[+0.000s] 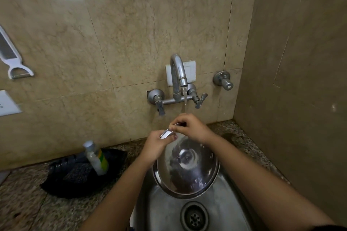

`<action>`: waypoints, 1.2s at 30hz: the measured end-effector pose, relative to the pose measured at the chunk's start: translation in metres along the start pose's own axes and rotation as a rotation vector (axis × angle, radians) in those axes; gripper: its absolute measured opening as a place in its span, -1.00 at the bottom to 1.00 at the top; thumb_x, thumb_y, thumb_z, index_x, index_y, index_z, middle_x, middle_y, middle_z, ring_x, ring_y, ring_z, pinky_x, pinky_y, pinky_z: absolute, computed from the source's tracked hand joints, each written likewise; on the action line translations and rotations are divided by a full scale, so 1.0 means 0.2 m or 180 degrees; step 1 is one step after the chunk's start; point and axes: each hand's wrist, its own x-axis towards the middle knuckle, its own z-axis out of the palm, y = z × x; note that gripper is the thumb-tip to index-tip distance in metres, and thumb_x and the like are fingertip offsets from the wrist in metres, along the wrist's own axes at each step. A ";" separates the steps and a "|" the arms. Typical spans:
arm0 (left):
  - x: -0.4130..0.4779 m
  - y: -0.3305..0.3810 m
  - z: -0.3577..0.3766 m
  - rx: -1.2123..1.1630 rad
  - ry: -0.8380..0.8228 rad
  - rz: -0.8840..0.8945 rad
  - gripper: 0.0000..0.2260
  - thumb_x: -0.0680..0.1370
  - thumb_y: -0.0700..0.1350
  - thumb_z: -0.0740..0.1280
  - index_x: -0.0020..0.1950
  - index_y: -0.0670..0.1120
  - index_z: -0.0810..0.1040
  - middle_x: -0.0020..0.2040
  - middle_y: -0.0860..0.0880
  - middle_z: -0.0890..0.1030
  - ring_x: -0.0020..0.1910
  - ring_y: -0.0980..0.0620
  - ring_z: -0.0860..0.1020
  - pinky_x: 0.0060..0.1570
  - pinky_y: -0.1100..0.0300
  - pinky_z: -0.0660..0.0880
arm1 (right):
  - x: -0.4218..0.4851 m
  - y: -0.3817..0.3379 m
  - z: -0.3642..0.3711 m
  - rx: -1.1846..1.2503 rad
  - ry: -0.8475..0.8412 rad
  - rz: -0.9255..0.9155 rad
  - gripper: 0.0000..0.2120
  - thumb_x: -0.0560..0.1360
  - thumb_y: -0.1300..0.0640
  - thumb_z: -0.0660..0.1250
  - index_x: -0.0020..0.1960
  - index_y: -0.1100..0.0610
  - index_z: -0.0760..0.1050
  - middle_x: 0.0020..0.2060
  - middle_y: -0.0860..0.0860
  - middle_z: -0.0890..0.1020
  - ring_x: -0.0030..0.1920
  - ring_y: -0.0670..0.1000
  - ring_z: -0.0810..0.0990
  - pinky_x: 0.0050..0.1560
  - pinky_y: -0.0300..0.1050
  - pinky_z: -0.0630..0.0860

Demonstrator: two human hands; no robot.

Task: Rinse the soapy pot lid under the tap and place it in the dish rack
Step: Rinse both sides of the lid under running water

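Observation:
A round steel pot lid (187,167) with a knob at its centre is held tilted over the steel sink (165,210). My left hand (156,146) grips the lid's upper left rim. My right hand (189,126) pinches the top rim, right under the water stream. The wall tap (178,73) is running, and the water falls onto my right hand and the lid's top edge. No dish rack is in view.
A dish soap bottle (96,157) stands on a black mat (78,172) on the granite counter left of the sink. A peeler (13,56) hangs on the tiled wall at far left. A second valve (223,79) sticks out right of the tap. The drain (194,215) lies below the lid.

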 end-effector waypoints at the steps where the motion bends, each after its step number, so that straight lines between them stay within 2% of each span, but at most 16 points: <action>1: -0.01 -0.01 0.00 -0.0049 0.0067 0.0028 -0.85 0.45 -0.14 0.45 -0.07 -0.20 0.68 -0.18 -0.20 0.67 -0.20 -0.12 0.59 -0.13 0.04 0.48 | -0.01 0.01 -0.01 0.0136 0.0040 0.0104 -0.89 0.43 0.12 0.45 -0.08 0.14 0.66 -0.19 -0.03 0.68 -0.11 -0.04 0.65 0.00 -0.11 0.55; 4: -0.07 -0.06 0.00 -0.0575 0.0494 -0.0106 -0.91 0.47 -0.21 0.42 -0.07 -0.12 0.70 -0.12 -0.17 0.72 -0.15 -0.12 0.66 -0.04 0.01 0.56 | -0.05 0.11 -0.10 0.0614 0.0695 0.0590 -0.81 0.43 0.09 0.45 -0.07 0.21 0.65 -0.16 0.09 0.69 -0.10 0.06 0.65 -0.01 -0.08 0.55; 7: -0.10 -0.09 0.00 -0.0881 0.0688 -0.0315 -0.90 0.47 -0.20 0.41 -0.05 -0.15 0.69 -0.10 -0.18 0.72 -0.13 -0.14 0.67 -0.06 0.00 0.59 | -0.09 0.17 -0.13 0.1025 0.1058 0.1048 -0.82 0.47 0.11 0.40 0.01 0.18 0.64 -0.09 0.07 0.69 -0.01 0.07 0.63 -0.08 -0.22 0.52; 9: -0.08 -0.08 0.01 -0.0748 0.0686 -0.0271 -0.92 0.46 -0.19 0.43 -0.08 -0.15 0.69 -0.11 -0.21 0.71 -0.13 -0.16 0.65 -0.05 -0.05 0.56 | -0.06 0.12 -0.06 0.0671 0.0772 0.0705 -0.84 0.49 0.08 0.38 0.01 0.11 0.64 -0.10 0.04 0.68 -0.04 0.01 0.62 -0.07 -0.21 0.50; 12: -0.07 -0.06 0.06 -0.0491 0.0596 -0.0026 -0.94 0.43 -0.16 0.44 -0.14 -0.08 0.72 -0.14 -0.20 0.70 -0.14 -0.12 0.61 -0.06 -0.04 0.51 | 0.00 0.01 0.03 -0.0566 0.0173 -0.0207 -0.84 0.45 -0.01 0.41 -0.01 0.00 0.66 -0.09 -0.10 0.68 -0.02 -0.12 0.61 0.03 -0.18 0.47; 13: -0.06 -0.06 0.06 -0.0493 0.0592 -0.0007 -0.92 0.41 -0.13 0.45 -0.13 -0.08 0.72 -0.12 -0.23 0.70 -0.13 -0.13 0.62 -0.02 -0.06 0.51 | 0.01 0.00 0.03 -0.0597 0.0070 -0.0279 -0.84 0.44 -0.02 0.42 -0.01 -0.01 0.67 -0.08 -0.11 0.69 -0.02 -0.15 0.61 0.05 -0.18 0.48; 16: -0.09 -0.07 0.04 -0.0605 0.0670 -0.0052 -0.89 0.43 -0.14 0.46 -0.08 -0.13 0.71 -0.08 -0.27 0.70 -0.10 -0.21 0.64 0.01 -0.10 0.54 | 0.00 0.06 -0.03 0.0189 0.0276 0.0168 -0.88 0.44 0.03 0.44 -0.04 0.01 0.67 -0.13 -0.06 0.72 -0.07 -0.11 0.66 0.02 -0.16 0.56; 19: -0.13 -0.09 0.02 -0.0885 0.0807 -0.0207 -0.91 0.46 -0.18 0.43 -0.09 -0.16 0.69 -0.15 -0.16 0.73 -0.18 -0.13 0.67 -0.11 0.01 0.59 | -0.06 0.16 -0.12 0.0828 0.0840 0.0739 -0.87 0.48 0.08 0.40 -0.05 0.11 0.66 -0.22 -0.01 0.68 -0.17 -0.03 0.62 -0.11 -0.20 0.52; 21: -0.12 -0.09 -0.01 -0.0891 0.0711 -0.0339 -0.91 0.46 -0.17 0.42 -0.09 -0.16 0.68 -0.17 -0.14 0.72 -0.20 -0.10 0.66 -0.16 0.07 0.58 | -0.08 0.17 -0.13 0.0903 0.0934 0.0838 -0.86 0.51 0.12 0.36 -0.01 0.15 0.65 -0.23 -0.01 0.66 -0.17 -0.03 0.61 -0.15 -0.25 0.50; 24: -0.09 -0.05 -0.02 -0.0656 0.0202 -0.0523 -0.81 0.48 -0.06 0.40 -0.02 -0.15 0.67 -0.08 -0.16 0.72 -0.11 -0.13 0.68 -0.07 0.04 0.59 | -0.05 0.09 -0.06 0.0492 0.0606 0.0628 -0.84 0.50 0.06 0.37 0.00 0.09 0.66 -0.14 -0.03 0.69 -0.07 -0.01 0.64 -0.03 -0.14 0.53; 26: -0.09 -0.02 0.01 -0.0578 0.0120 -0.0487 -0.78 0.52 0.01 0.35 -0.01 -0.12 0.67 -0.08 -0.11 0.73 -0.09 -0.07 0.69 -0.09 0.10 0.59 | -0.02 0.02 -0.01 0.0118 0.0435 0.0434 -0.84 0.49 0.04 0.38 0.00 0.08 0.66 -0.09 -0.05 0.69 -0.04 -0.03 0.63 0.01 -0.10 0.51; 28: -0.09 -0.02 0.02 -0.0622 0.0313 -0.0446 -0.75 0.55 0.04 0.30 -0.03 -0.11 0.67 -0.11 -0.09 0.73 -0.13 -0.02 0.69 -0.16 0.17 0.57 | -0.02 0.00 -0.01 -0.0090 0.0602 0.0333 -0.83 0.49 0.01 0.38 -0.02 0.07 0.66 -0.09 -0.05 0.69 -0.07 -0.06 0.61 -0.05 -0.12 0.51; 30: -0.10 -0.06 0.02 -0.0694 0.0582 -0.0486 -0.68 0.57 0.07 0.26 -0.06 -0.13 0.67 -0.12 -0.12 0.72 -0.16 -0.04 0.66 -0.14 0.12 0.57 | -0.06 0.04 -0.01 -0.0656 0.1017 0.0380 -0.79 0.53 -0.04 0.31 -0.02 0.06 0.64 -0.11 -0.02 0.67 -0.11 -0.02 0.59 -0.11 -0.08 0.50; 33: -0.13 -0.13 0.00 -0.0906 0.0979 -0.0654 -0.67 0.57 0.09 0.25 -0.08 -0.13 0.67 -0.13 -0.16 0.71 -0.16 -0.12 0.65 -0.09 0.01 0.57 | -0.20 0.21 0.01 -0.1263 0.1756 0.0824 -0.76 0.60 0.00 0.18 0.01 0.09 0.58 -0.10 0.05 0.65 -0.11 0.08 0.59 -0.20 -0.05 0.45; 35: -0.16 -0.17 0.00 -0.1087 0.1325 -0.0738 -0.67 0.58 0.06 0.24 -0.07 -0.16 0.65 -0.13 -0.18 0.70 -0.18 -0.13 0.65 -0.10 0.03 0.58 | -0.29 0.30 0.05 -0.1568 0.1930 0.1184 -0.74 0.61 0.06 0.12 0.10 0.11 0.56 0.01 0.10 0.63 0.00 0.11 0.57 -0.14 -0.06 0.43; 36: -0.16 -0.19 0.01 -0.1167 0.1453 -0.0781 -0.67 0.58 0.06 0.24 -0.07 -0.17 0.64 -0.12 -0.18 0.69 -0.18 -0.14 0.65 -0.08 0.01 0.59 | -0.31 0.33 0.08 -0.1820 0.1858 0.1315 -0.69 0.62 0.04 0.08 0.18 0.12 0.52 0.10 0.12 0.60 0.09 0.13 0.53 -0.04 -0.03 0.44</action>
